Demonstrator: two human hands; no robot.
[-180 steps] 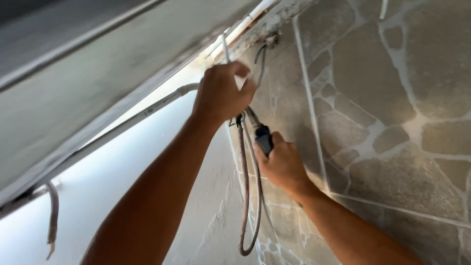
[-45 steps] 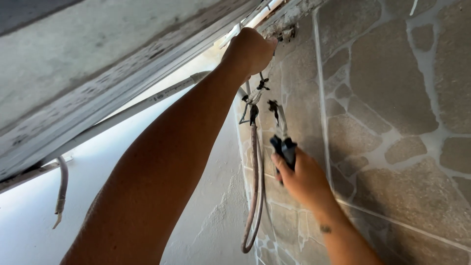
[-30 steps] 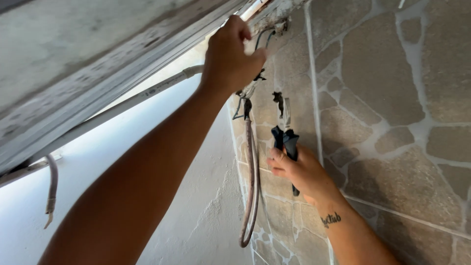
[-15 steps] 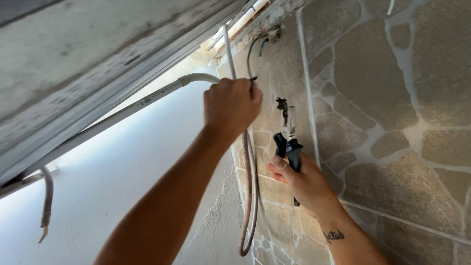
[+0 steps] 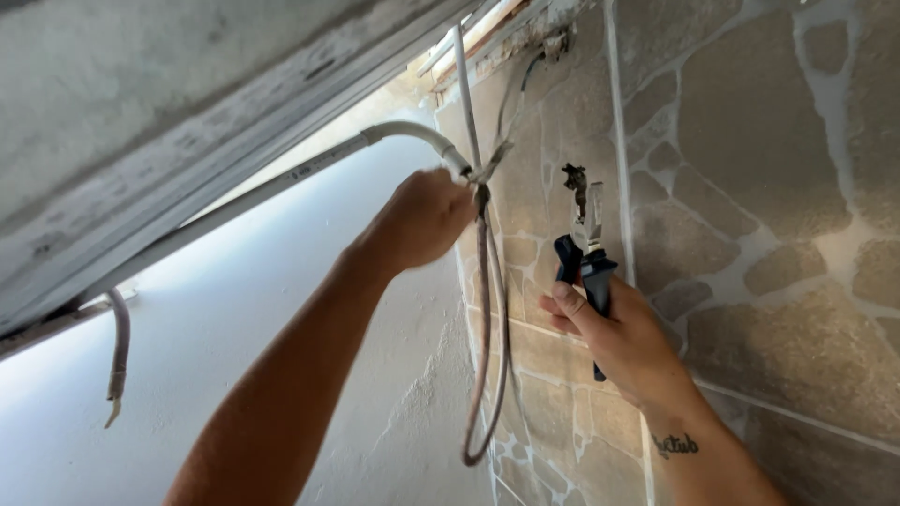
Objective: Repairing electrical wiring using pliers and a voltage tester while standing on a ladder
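My left hand (image 5: 422, 220) is raised and closed around a bundle of cables (image 5: 483, 309) where a white cable (image 5: 281, 178) bends down from under the ceiling. Below my fist the cables hang in a long loop against the wall corner. My right hand (image 5: 619, 337) holds blue-handled pliers (image 5: 586, 253) upright, jaws pointing up, close to the stone wall and a little right of the cable loop. The plier jaws are apart from the cables.
A stone-pattern tiled wall (image 5: 769, 187) fills the right side. A grey concrete ceiling slab (image 5: 169, 112) runs overhead at the left. A short loose cable end (image 5: 117, 361) dangles at far left. More wires (image 5: 553, 42) come out at the wall top.
My left hand has come down from the wall top to grip the cable bundle lower, by the white cable's bend. My right hand with the pliers has stayed near the wall, rising slightly.
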